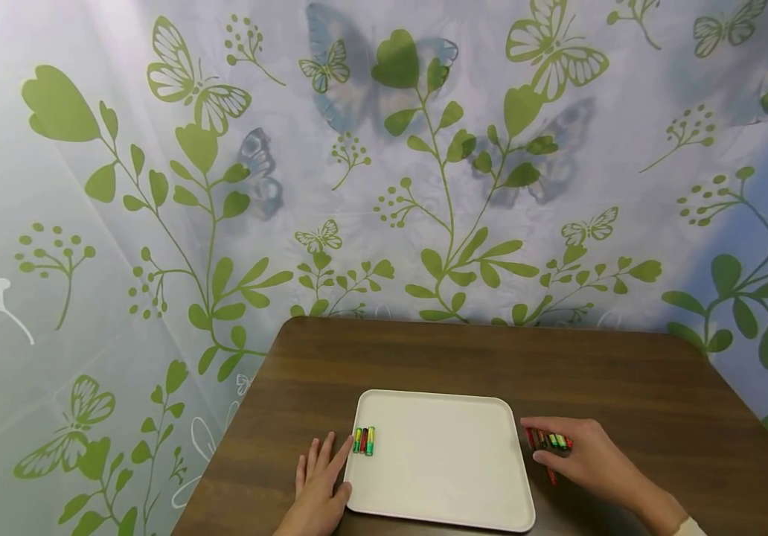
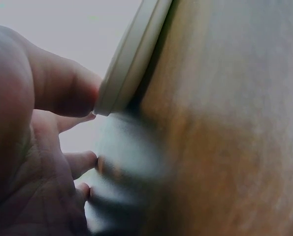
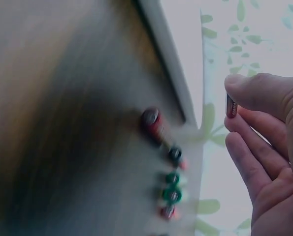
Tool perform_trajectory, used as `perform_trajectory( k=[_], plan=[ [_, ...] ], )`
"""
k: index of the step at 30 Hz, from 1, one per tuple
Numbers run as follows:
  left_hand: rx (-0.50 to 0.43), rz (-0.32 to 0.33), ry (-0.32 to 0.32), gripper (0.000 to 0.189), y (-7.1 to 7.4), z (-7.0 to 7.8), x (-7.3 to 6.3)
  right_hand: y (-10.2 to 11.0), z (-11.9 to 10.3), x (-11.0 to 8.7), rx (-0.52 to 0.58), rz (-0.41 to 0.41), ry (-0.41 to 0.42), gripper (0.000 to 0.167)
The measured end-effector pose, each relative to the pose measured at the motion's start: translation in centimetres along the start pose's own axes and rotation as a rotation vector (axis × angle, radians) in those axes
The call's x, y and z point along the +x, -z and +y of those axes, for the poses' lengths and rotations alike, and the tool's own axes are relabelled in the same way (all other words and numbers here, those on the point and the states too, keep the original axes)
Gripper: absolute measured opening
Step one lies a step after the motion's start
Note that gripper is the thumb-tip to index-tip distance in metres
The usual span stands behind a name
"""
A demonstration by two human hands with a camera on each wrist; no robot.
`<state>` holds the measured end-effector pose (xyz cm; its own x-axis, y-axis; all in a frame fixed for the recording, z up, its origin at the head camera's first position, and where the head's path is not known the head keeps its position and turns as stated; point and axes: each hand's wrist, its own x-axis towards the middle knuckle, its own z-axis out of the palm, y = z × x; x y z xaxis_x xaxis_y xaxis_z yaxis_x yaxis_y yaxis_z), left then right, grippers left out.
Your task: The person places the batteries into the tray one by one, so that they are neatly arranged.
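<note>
A white tray lies on the table, with three batteries, two green-and-yellow and one red, side by side at its left edge. My left hand rests at the tray's left side with fingers spread; in the left wrist view its thumb touches the tray rim. Right of the tray, my right hand pinches a small reddish battery between thumb and fingers, above the table. Several red and green batteries lie under and beside that hand, partly hidden by it. One red battery lies nearer the front.
The dark brown wooden table extends behind and to both sides of the tray. Behind the table hangs a pale curtain printed with green leaves and butterflies.
</note>
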<state>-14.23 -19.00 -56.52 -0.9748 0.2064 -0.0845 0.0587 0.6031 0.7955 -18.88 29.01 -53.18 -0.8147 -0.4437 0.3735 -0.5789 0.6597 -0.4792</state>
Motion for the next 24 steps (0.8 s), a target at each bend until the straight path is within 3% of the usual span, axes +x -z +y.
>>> perform_trajectory(
  k=[9,15,24],
  plan=[
    [0.009,0.004,-0.003,0.073,-0.1,-0.1,0.0,-2.0,-1.8,3.1,0.04,0.016,0.032,0.05],
    [0.003,0.014,-0.015,0.072,-0.1,-0.3,0.0,-3.3,-2.8,5.2,0.068,-0.007,0.008,0.049],
    [-0.004,0.047,-0.045,0.073,-1.0,-2.1,0.6,-5.5,-4.4,7.1,0.143,-0.021,0.032,0.047]
  ],
)
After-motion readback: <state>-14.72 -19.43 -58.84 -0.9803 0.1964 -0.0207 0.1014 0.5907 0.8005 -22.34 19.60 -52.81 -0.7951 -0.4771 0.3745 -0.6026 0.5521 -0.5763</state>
